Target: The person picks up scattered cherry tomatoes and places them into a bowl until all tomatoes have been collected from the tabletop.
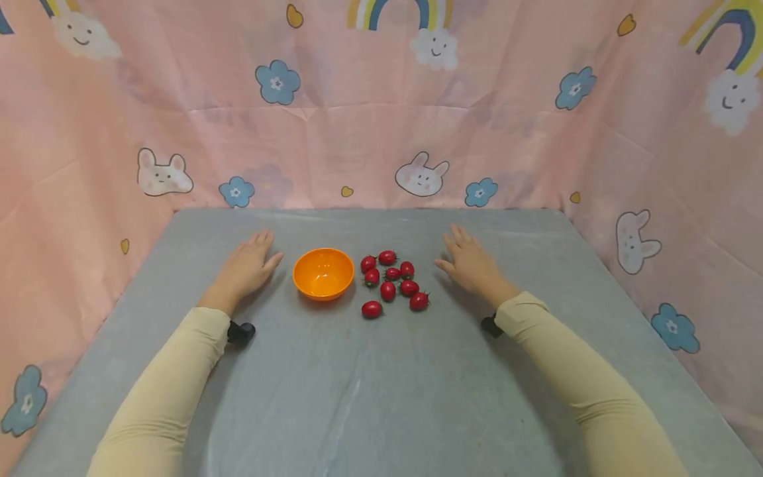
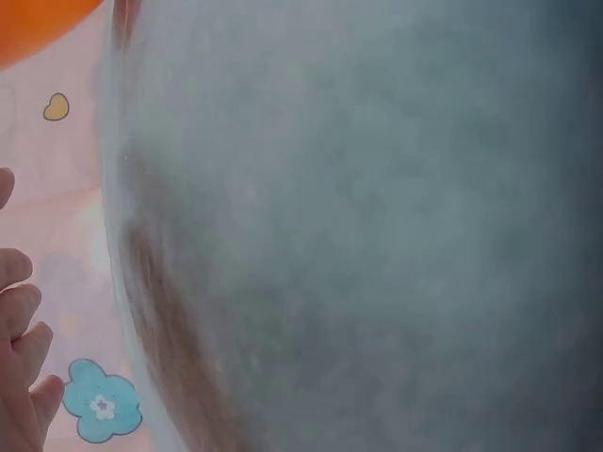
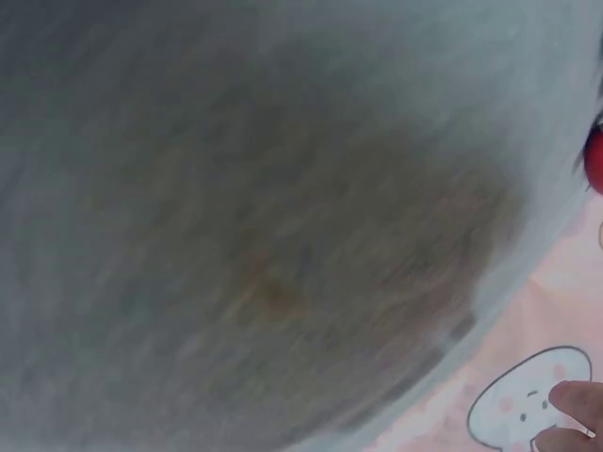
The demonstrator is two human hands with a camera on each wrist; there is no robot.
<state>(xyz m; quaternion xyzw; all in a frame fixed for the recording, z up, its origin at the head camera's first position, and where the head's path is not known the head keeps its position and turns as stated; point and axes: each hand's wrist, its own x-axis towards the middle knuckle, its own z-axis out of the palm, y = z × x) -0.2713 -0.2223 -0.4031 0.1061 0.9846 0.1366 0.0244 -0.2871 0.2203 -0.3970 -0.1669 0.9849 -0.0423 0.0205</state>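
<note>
A pink fabric curtain (image 1: 357, 132) printed with multicoloured rainbows (image 1: 373, 14), white rabbit heads (image 1: 422, 177) and blue five-petalled flowers (image 1: 277, 82) borders the flat grey table (image 1: 381, 404) at rear and both sides. Shadows are soft-edged.

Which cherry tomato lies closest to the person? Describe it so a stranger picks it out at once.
On the grey table, find the orange bowl, then the red cherry tomatoes just to its right. The wanted tomato lies slightly apart from its neighbours, nearer the person than any other.
</note>
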